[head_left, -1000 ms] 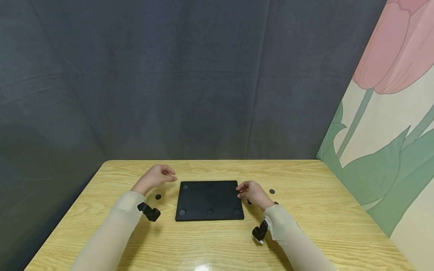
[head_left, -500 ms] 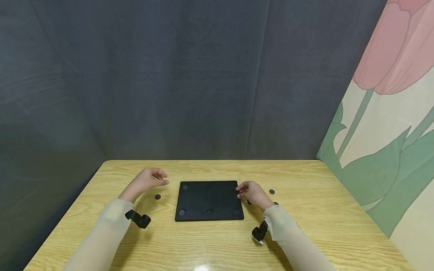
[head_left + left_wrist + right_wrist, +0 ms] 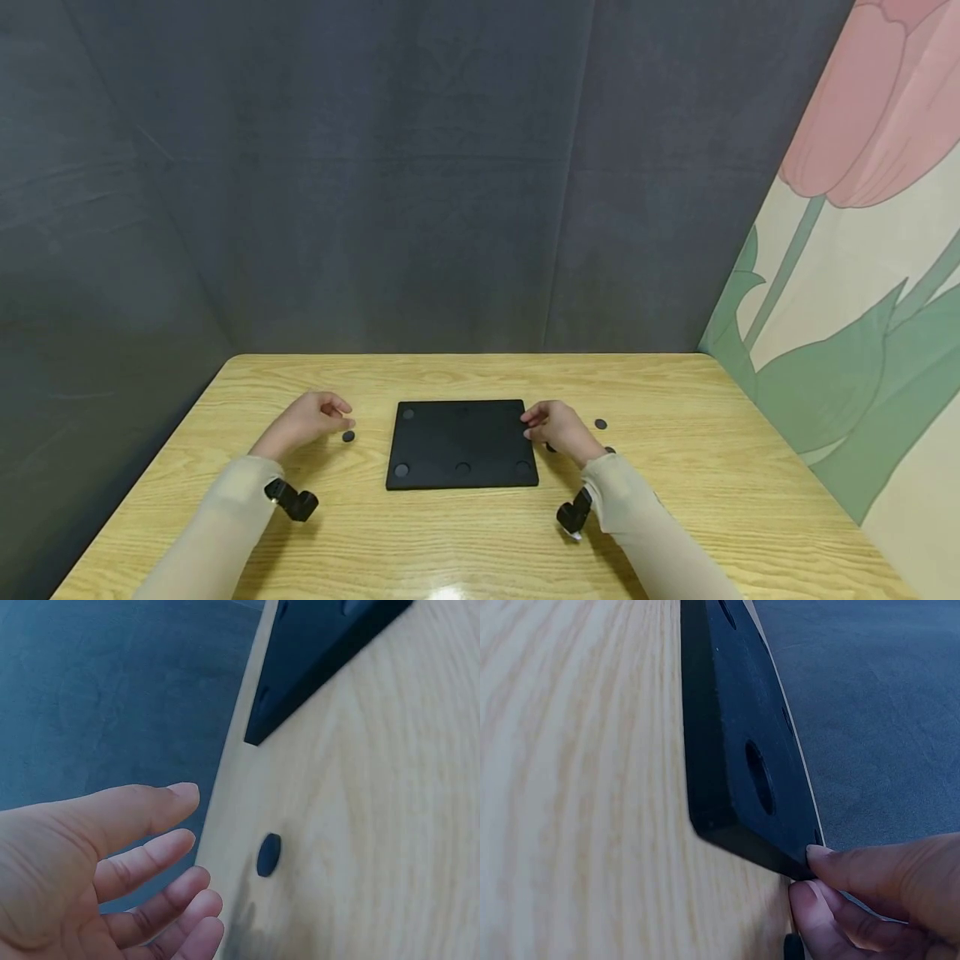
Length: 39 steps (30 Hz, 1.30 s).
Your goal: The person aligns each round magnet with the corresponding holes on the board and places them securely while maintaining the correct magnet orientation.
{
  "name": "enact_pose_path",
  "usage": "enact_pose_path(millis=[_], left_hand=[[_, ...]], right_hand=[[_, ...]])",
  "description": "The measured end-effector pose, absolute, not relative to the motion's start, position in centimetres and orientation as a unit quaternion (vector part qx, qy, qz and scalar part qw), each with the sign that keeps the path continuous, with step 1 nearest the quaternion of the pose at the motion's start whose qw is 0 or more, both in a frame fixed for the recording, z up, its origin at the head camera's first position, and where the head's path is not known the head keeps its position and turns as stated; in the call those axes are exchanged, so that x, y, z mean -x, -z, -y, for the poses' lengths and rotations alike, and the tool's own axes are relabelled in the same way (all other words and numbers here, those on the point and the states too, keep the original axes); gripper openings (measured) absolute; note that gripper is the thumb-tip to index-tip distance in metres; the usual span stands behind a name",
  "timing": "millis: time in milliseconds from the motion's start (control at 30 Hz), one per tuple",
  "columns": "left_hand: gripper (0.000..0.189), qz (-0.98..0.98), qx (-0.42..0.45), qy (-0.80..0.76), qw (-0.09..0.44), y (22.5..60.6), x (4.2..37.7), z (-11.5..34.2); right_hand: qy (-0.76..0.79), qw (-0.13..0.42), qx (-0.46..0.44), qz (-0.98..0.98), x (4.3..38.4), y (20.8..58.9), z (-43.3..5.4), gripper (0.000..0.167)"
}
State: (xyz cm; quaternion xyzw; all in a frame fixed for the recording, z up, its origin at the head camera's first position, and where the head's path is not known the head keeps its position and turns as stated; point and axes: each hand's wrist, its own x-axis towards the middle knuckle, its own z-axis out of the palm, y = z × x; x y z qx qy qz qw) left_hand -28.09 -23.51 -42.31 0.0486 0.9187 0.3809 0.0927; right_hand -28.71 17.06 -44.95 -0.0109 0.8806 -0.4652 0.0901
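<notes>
A flat black rectangular board [image 3: 468,437] with round recesses lies mid-table. At its right edge, my right hand [image 3: 558,429] holds the board; in the right wrist view the fingertips [image 3: 819,853] meet the rim beyond a round recess [image 3: 760,777]. My left hand [image 3: 307,423] hovers left of the board, fingers loosely bent and holding nothing. Just beyond those fingertips a small black disc [image 3: 348,436] lies on the wood; in the left wrist view a gap separates the hand [image 3: 112,877] from the disc [image 3: 269,855].
Right of the board lie more small dark discs: one [image 3: 601,424] in the open, another [image 3: 551,447] partly behind the right hand, and another [image 3: 611,450] by the right wrist. A dark curtain [image 3: 405,183] stands behind the wooden table [image 3: 465,542].
My left hand has moved left, away from the board, and come down and nearer, beside the left disc. The right hand stays at the board's edge.
</notes>
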Motion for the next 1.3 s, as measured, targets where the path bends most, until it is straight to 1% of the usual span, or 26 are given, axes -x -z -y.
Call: enact_pose_path(millis=[300,567,867,1000,1300], left_hand=[[0.028,-0.910,-0.039,-0.399,0.106,43.9,28.2,24.0],[0.031,-0.908,-0.033,-0.403,0.113,44.1,28.3,23.8],[0.029,-0.905,-0.040,-0.407,0.113,44.8,28.6,23.9],[0.027,-0.909,-0.039,-0.402,0.106,44.9,28.6,23.8],[0.018,-0.916,-0.028,-0.386,0.109,45.1,28.8,23.6]], right_hand=[[0.461,0.087,0.010,-0.883,28.7,45.0,-17.0,0.018],[0.455,0.088,0.008,-0.886,28.6,44.9,-17.0,0.018],[0.471,0.091,0.018,-0.877,28.6,44.9,-17.2,0.017],[0.472,0.090,0.035,-0.876,28.4,44.6,-17.2,0.015],[0.461,0.085,0.011,-0.883,28.5,44.8,-17.0,0.017]])
